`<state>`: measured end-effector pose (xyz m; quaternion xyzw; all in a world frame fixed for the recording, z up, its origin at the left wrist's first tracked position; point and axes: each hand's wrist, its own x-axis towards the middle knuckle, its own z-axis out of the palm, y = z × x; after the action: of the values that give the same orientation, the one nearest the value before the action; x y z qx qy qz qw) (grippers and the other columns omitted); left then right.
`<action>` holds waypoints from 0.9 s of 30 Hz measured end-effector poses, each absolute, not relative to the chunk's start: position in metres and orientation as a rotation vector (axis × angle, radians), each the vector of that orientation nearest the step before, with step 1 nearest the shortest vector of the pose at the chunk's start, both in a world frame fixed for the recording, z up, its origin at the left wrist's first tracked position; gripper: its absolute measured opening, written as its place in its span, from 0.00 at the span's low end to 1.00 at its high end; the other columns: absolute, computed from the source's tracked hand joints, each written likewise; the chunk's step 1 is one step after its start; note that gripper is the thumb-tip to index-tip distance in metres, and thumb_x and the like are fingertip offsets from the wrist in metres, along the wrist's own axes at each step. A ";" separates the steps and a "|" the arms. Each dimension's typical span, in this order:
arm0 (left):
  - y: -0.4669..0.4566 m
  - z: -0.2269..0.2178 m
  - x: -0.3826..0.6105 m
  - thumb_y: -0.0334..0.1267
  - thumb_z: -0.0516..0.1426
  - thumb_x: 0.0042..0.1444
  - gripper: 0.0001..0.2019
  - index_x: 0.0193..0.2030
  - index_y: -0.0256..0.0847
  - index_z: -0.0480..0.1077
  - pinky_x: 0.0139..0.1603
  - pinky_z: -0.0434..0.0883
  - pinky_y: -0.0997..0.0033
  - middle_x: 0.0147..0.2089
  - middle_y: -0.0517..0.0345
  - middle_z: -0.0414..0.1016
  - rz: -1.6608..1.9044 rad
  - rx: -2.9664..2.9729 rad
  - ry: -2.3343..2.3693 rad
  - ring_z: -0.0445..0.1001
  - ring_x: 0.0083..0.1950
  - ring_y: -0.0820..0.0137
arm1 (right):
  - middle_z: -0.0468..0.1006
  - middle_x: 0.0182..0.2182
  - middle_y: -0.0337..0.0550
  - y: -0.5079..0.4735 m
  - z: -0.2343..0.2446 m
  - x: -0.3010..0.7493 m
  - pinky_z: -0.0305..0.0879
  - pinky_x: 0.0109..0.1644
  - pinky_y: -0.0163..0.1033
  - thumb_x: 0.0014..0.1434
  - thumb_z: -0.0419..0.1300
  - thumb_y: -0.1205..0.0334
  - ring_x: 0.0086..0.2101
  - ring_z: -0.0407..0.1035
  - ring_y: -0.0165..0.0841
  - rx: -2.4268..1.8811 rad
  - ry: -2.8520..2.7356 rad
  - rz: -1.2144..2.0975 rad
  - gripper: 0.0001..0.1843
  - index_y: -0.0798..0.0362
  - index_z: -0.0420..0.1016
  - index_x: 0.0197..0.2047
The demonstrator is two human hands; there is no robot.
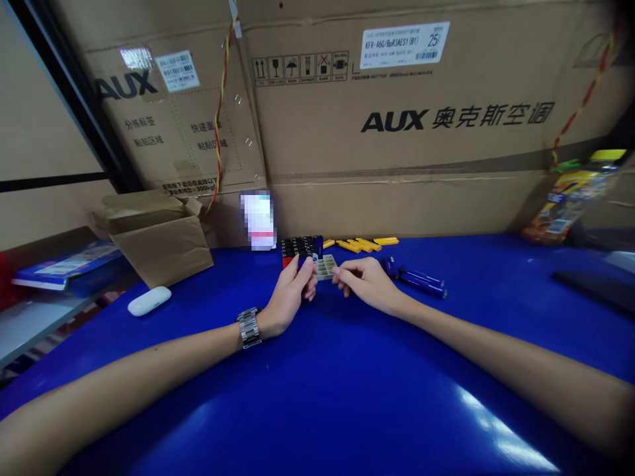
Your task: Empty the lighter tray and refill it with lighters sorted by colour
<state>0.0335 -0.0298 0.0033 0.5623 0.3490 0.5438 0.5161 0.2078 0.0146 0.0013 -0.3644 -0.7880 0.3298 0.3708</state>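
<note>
**Two hands [330, 284] closing in on a pale plastic grid tray [326, 267] at a blue table [347, 403]**

The person's left hand [290, 295] is curling its fingers around a small dark blue piece [302, 262], pressing it against the thumb, with a steel link wristwatch [249, 328] sitting on that wrist. The right hand [367, 284] is reaching in from the other side, with its thumb and forefinger [342, 272] drawn close together at the tray's edge; whether they are pinching anything is impossible to tell. The tray is lying flat on the tabletop between the two hands, partly hidden by the left fingers.

Just behind the left hand, a block of black-and-red pieces [299, 250] is sitting in tight rows. Slim yellow pieces [360, 244] are lying in a loose scatter farther back, while slim dark blue pieces [419, 283] are resting just beyond the right hand. A white earbud case [149, 301] is lying to the left on the table, near an open cardboard box [161, 248]. A pixelated white item [256, 220] is standing at the back. A snack-filled plastic jar [570, 198] is lying at the far right, and a large AUX carton [397, 139] is rising behind everything, with a red-and-yellow twisted wire [221, 112] running down it.
</note>
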 end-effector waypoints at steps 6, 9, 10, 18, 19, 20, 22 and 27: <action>-0.031 0.013 0.033 0.55 0.40 0.62 0.29 0.15 0.39 0.57 0.15 0.48 0.78 0.10 0.68 0.45 1.077 1.072 0.923 0.44 0.11 0.81 | 0.73 0.18 0.41 0.014 0.000 0.207 0.62 0.26 0.34 0.60 0.52 0.58 0.19 0.67 0.28 -0.989 -2.123 0.718 0.17 0.56 0.73 0.23; -0.029 0.013 0.031 0.48 0.34 0.63 0.31 0.11 0.40 0.53 0.13 0.44 0.78 0.07 0.66 0.42 1.028 1.008 0.951 0.41 0.09 0.80 | 0.74 0.18 0.42 0.014 -0.001 0.208 0.61 0.26 0.35 0.60 0.51 0.58 0.20 0.67 0.28 -0.996 -2.144 0.686 0.17 0.56 0.74 0.25; -0.028 0.012 0.031 0.47 0.32 0.62 0.31 0.10 0.41 0.52 0.12 0.44 0.77 0.07 0.65 0.41 1.028 0.992 0.954 0.41 0.09 0.79 | 0.75 0.19 0.42 0.015 -0.002 0.208 0.60 0.26 0.35 0.60 0.51 0.58 0.20 0.67 0.28 -0.995 -2.149 0.681 0.17 0.56 0.75 0.25; -0.028 0.014 0.031 0.50 0.37 0.61 0.29 0.11 0.40 0.54 0.12 0.44 0.78 0.07 0.67 0.42 1.037 0.964 0.964 0.40 0.09 0.80 | 0.75 0.19 0.41 0.016 -0.004 0.209 0.58 0.27 0.35 0.60 0.51 0.58 0.21 0.65 0.28 -0.973 -2.206 0.629 0.17 0.56 0.75 0.26; -0.028 0.014 0.031 0.50 0.37 0.61 0.30 0.11 0.40 0.53 0.12 0.44 0.78 0.07 0.67 0.42 1.033 0.958 0.966 0.41 0.09 0.80 | 0.75 0.19 0.41 0.016 -0.003 0.209 0.57 0.27 0.35 0.60 0.51 0.58 0.21 0.65 0.28 -0.971 -2.211 0.625 0.17 0.56 0.75 0.26; -0.028 0.014 0.031 0.50 0.36 0.61 0.30 0.10 0.40 0.53 0.12 0.44 0.78 0.07 0.66 0.42 1.025 0.952 0.968 0.41 0.09 0.80 | 0.75 0.19 0.41 0.015 -0.003 0.209 0.57 0.27 0.35 0.60 0.51 0.59 0.21 0.65 0.28 -0.970 -2.214 0.621 0.17 0.56 0.75 0.26; -0.028 0.014 0.030 0.48 0.34 0.61 0.30 0.10 0.41 0.52 0.12 0.44 0.78 0.07 0.65 0.42 1.003 0.943 0.971 0.41 0.09 0.79 | 0.75 0.20 0.41 0.015 -0.003 0.209 0.57 0.27 0.35 0.61 0.50 0.59 0.21 0.65 0.28 -0.971 -2.220 0.616 0.17 0.56 0.75 0.26; -0.026 0.011 0.029 0.48 0.34 0.59 0.28 0.11 0.41 0.51 0.12 0.44 0.78 0.07 0.65 0.42 1.012 0.968 0.956 0.40 0.09 0.80 | 0.74 0.20 0.41 0.014 -0.002 0.209 0.57 0.28 0.36 0.61 0.50 0.58 0.22 0.64 0.28 -0.967 -2.230 0.614 0.18 0.56 0.75 0.26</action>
<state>0.0285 -0.0263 0.0110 0.4282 0.4229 0.4475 0.6615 0.2091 0.0144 -0.0022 -0.3665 -0.8451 0.2328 0.3120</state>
